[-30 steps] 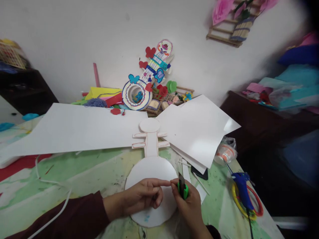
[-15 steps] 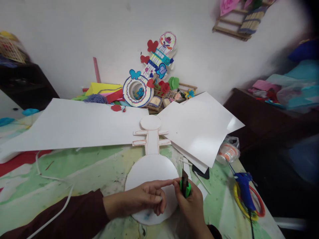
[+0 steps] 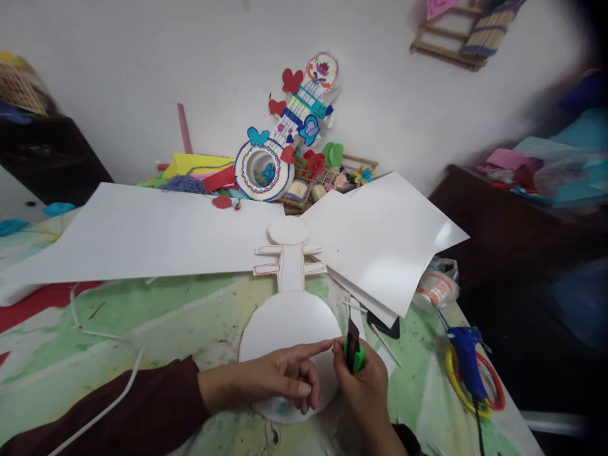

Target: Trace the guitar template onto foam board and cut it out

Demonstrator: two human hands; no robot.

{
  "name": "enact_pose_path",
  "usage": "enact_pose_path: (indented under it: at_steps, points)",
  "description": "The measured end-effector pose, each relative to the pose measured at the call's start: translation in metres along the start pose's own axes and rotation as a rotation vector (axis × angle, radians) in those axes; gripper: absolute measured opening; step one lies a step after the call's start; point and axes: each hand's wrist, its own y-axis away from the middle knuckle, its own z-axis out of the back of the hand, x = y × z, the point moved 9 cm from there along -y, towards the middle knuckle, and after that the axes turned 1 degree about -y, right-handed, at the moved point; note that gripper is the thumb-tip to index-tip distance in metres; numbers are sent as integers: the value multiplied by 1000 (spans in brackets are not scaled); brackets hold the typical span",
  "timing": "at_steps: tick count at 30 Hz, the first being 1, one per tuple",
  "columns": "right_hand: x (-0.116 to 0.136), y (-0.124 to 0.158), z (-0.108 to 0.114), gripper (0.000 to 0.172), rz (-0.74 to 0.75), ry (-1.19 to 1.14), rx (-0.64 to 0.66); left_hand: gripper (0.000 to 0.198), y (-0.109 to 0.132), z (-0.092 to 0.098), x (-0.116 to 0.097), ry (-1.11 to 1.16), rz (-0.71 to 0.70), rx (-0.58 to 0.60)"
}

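Note:
My right hand (image 3: 363, 383) is wrapped round a green and black utility knife (image 3: 354, 354), its blade pointing up and away from me. My left hand (image 3: 292, 379) holds nothing. Its index finger stretches out toward the right thumb and the fingertips meet or nearly meet, while the other fingers curl loosely. Under both hands lies a white round board (image 3: 289, 323), partly covered by them. From its far edge runs a white neck piece (image 3: 291, 269) with side pegs outlined in reddish-brown, topped by a white oval (image 3: 288, 230).
White sheets (image 3: 180, 234) lie across the back of the table. A decorated paper instrument (image 3: 263, 171) leans against the wall among crafts. On the right are a blue glue gun (image 3: 468, 361), tape rolls (image 3: 496, 386) and a bagged cup (image 3: 437, 285). A white cord (image 3: 128, 380) crosses my left sleeve.
The view has shifted slightly. Both hands keep nearly the same pose, and the knife stays in my right hand.

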Motion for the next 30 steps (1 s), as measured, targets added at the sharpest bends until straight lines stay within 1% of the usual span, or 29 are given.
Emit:
enact_pose_path:
  at_steps: [3, 6, 11, 16, 22, 26, 30]
  points:
    - [-5, -1, 1, 27, -44, -35, -1, 79, -1, 2, 1, 6, -25, 0]
    - [-5, -2, 0, 26, -61, -88, 35, 81, 0, 3, 1, 6, -16, -14]
    - [3, -1, -1, 26, 4, -93, 64, 80, 1, -1, -1, -4, 14, -4]
    - [3, -1, -3, 26, 5, -91, 82, 79, 1, -1, -4, 9, 6, -4]
    - [3, -1, -3, 27, 16, -58, 68, 82, 1, -2, -2, 16, 14, -5]
    - [5, 0, -2, 28, 52, -19, 53, 81, 0, -3, -3, -10, 12, 7]
    - [8, 1, -2, 26, 102, 16, 30, 82, 0, -5, -5, -27, 18, 12]
